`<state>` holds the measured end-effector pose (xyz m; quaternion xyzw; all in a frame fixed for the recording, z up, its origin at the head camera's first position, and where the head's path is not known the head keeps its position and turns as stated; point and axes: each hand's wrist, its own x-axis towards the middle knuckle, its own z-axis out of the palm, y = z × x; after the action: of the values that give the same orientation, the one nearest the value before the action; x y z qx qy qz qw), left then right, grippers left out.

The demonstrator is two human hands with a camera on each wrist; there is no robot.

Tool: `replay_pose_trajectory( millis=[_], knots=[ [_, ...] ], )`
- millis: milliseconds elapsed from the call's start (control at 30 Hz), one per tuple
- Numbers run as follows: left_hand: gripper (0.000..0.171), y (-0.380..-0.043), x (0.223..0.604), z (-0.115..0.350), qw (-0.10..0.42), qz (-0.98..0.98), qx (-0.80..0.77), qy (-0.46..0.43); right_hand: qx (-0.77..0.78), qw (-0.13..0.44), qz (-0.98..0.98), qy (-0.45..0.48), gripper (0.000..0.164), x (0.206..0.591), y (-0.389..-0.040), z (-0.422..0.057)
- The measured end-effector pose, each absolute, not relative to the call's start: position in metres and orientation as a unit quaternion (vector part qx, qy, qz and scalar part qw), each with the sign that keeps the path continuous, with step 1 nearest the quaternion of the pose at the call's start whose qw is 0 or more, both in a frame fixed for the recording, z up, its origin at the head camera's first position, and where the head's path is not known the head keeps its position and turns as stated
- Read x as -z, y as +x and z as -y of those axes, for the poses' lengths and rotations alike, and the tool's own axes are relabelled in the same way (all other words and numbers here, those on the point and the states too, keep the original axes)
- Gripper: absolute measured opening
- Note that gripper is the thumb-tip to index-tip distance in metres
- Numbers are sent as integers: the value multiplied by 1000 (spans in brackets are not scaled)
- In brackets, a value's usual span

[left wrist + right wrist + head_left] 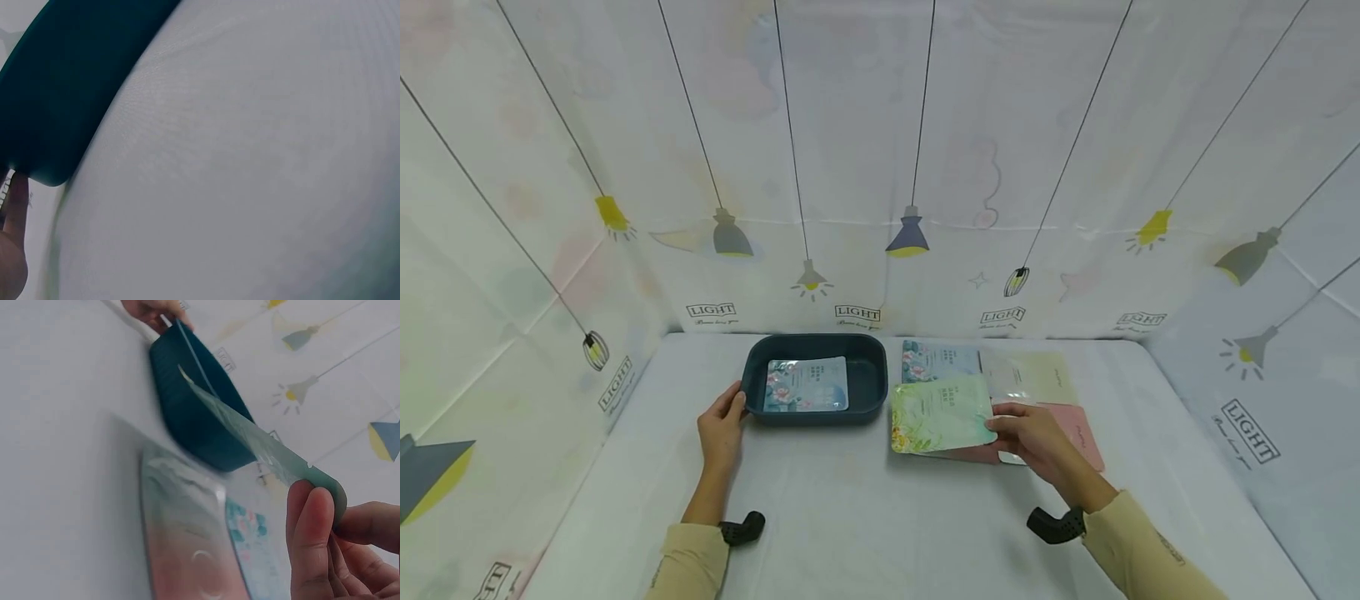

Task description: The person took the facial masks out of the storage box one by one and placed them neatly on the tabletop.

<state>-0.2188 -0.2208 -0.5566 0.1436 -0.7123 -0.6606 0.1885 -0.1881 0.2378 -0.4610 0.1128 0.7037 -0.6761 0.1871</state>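
Observation:
My right hand (1037, 437) pinches the right edge of a green floral face mask packet (942, 412). In the right wrist view, the packet (250, 434) is raised and tilted, with thumb and fingers (315, 519) on its edge. Below it lies a pink packet (194, 544), partly covered in the head view. At the left end of a dark teal rectangular basin (820, 419), my left hand (722, 425) grips the wall. A blue floral face mask packet (807, 385) lies flat inside the basin.
Behind the green packet lie another blue floral packet (943, 360) and a cream packet (1033, 375). A pink packet (1078, 433) lies to the right, beside my right hand. All are on a white-covered table (865, 525), backed by a lamp-print curtain (857, 167).

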Motion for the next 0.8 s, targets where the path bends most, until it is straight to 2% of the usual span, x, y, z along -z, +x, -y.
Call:
replay_pose_trajectory(
  millis=[467,800],
  knots=[
    [39,-220,558,222,175,704,671,153,677,196,-694,143,51,492,-154,-256],
    [39,-218,555,220,189,706,668,141,654,198,-713,154,46,516,-139,-257]
  ],
)
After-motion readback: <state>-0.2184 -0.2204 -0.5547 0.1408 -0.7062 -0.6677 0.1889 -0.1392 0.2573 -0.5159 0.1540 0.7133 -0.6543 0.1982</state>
